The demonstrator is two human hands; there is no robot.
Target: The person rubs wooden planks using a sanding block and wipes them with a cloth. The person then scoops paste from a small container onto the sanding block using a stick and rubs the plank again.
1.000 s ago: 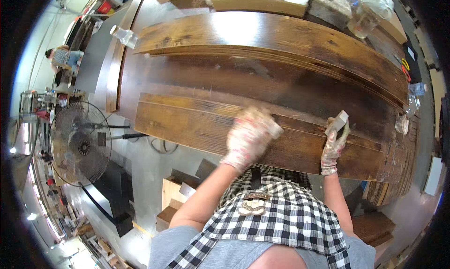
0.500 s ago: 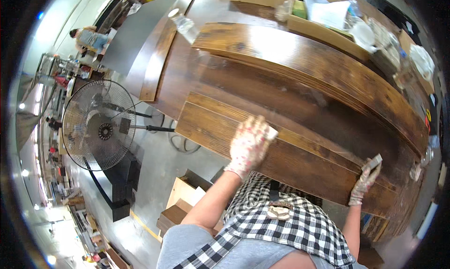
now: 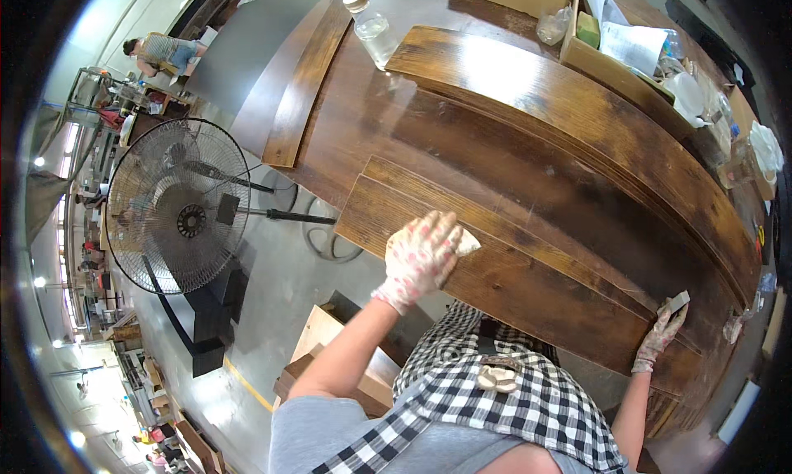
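Observation:
My left hand (image 3: pixel 421 258), in a white glove with reddish spots, presses a pale cloth (image 3: pixel 468 243) onto a dark brown wooden board (image 3: pixel 528 291) near its left end. The cloth is mostly hidden under the palm, and its edge shows beyond the fingers. Toward the right end of the same board, my right hand (image 3: pixel 661 332), also gloved, pinches a small grey block (image 3: pixel 678 301). A narrow brown strip (image 3: pixel 462 211) lies along the board's far side.
A stack of wide brown boards (image 3: pixel 528 70) lies farther back on the brown table (image 3: pixel 371 115). A glass jar (image 3: pixel 375 37) stands at its left end. Cardboard trays (image 3: pixel 627 84) of bags and papers line the back right. A black standing fan (image 3: pixel 191 220) is on the left.
My left hand has slid with the cloth toward the board's left end and near edge. My right hand stays by the right end with the grey block. The whole view has shifted slightly.

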